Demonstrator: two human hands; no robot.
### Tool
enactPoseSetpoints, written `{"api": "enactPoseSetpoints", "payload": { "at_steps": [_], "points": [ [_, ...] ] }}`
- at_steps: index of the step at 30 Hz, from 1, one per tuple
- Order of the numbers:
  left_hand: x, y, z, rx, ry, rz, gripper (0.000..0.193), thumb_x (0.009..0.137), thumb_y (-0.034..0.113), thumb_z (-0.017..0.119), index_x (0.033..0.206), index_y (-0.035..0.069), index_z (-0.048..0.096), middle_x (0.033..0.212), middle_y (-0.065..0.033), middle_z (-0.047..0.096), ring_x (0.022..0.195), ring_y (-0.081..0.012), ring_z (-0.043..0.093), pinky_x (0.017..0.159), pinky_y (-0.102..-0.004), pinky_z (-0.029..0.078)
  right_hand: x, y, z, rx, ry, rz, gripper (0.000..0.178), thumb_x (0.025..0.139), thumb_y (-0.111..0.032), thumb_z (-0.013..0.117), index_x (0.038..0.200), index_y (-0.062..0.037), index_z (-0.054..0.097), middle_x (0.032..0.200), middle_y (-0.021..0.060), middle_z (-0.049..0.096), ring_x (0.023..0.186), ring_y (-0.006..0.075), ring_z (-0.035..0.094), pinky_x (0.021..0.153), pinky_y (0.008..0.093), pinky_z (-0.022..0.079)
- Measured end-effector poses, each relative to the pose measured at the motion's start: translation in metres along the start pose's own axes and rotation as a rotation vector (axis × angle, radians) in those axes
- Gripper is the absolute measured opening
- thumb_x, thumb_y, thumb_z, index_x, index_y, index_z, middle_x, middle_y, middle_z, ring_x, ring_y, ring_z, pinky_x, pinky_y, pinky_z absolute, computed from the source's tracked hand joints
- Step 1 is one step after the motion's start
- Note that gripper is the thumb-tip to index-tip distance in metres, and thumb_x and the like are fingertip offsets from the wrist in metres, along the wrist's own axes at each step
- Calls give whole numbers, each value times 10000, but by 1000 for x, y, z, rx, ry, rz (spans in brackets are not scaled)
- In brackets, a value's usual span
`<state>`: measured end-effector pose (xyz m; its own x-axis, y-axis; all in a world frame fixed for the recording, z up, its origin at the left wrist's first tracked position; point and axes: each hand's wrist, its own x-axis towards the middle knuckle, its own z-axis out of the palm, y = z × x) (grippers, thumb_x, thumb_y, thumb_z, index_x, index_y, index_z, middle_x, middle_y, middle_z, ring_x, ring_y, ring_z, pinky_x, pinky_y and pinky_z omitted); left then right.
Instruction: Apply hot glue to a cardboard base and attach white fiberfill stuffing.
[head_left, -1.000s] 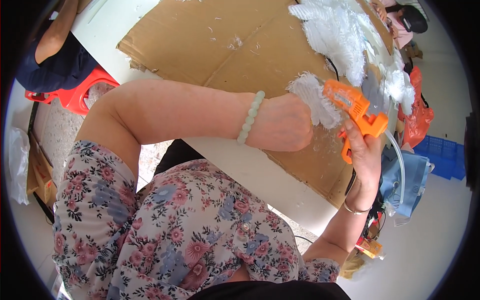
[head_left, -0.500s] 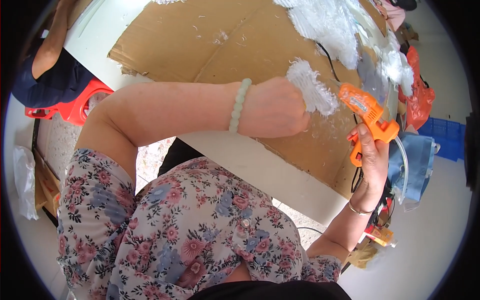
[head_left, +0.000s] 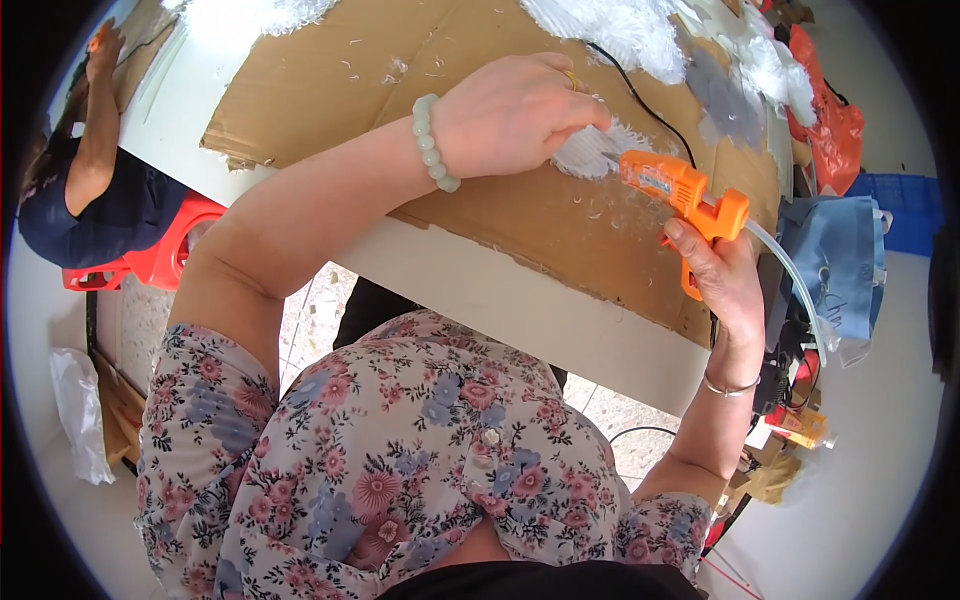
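I watch from far away through the head camera, and I take the brown cardboard sheet (head_left: 565, 240) as my landmark. It lies on a white table (head_left: 490, 275), whose bare strip runs along the cardboard's near edge.

Over the right part of the cardboard, the right hand (head_left: 725, 270) grasps an orange glue gun (head_left: 685, 190). Its thumb lies along the handle, and the other fingers wrap behind, mostly hidden from me. The gun's body stands above the thumb, and its nozzle points left, in toward the middle of the cardboard. From the back of the gun a clear flexible rod (head_left: 790, 270) bends down, past the cardboard's right edge.

The left hand (head_left: 510, 115) is above the middle of the cardboard, with its fingers bent and a bracelet of pale green beads (head_left: 430, 145) at the wrist. A small white feathery piece (head_left: 588, 155) lies on the cardboard just below and to the right of these fingers, between them and the glue gun. The fingertips are turned away from me, so I cannot tell if they pinch this piece or are free, nor if the nozzle touches it.

A larger white feathery piece (head_left: 620, 35) rests on the far part of the cardboard, and a black cord (head_left: 650, 100) crosses its surface nearby. To the right of the cardboard hangs a light blue bag (head_left: 832, 265). To its left, a co-worker in a dark top (head_left: 100, 200) sits on a red stool (head_left: 165, 250).
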<state>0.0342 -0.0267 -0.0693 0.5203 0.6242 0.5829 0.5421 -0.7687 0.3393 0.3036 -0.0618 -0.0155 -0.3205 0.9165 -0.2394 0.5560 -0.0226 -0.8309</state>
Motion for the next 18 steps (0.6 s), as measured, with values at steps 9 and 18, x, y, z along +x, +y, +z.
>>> {"api": "enactPoseSetpoints", "payload": {
  "at_steps": [9,18],
  "points": [
    [0,-7,10,68,4,63,153,729,-4,562,861,72,545,632,-76,561,745,-276,535,739,-357,438,1,0,1,-6,-15,28,314,826,-181,655,1050,5,538,850,12,566,757,90,523,703,238,422],
    [1,-7,9,44,-16,41,164,711,-22,535,847,68,535,645,-61,570,718,-265,534,741,-350,436,-1,-5,1,-49,-42,34,330,831,-208,642,1066,4,545,797,9,550,713,92,518,666,239,416]
  ]
}}
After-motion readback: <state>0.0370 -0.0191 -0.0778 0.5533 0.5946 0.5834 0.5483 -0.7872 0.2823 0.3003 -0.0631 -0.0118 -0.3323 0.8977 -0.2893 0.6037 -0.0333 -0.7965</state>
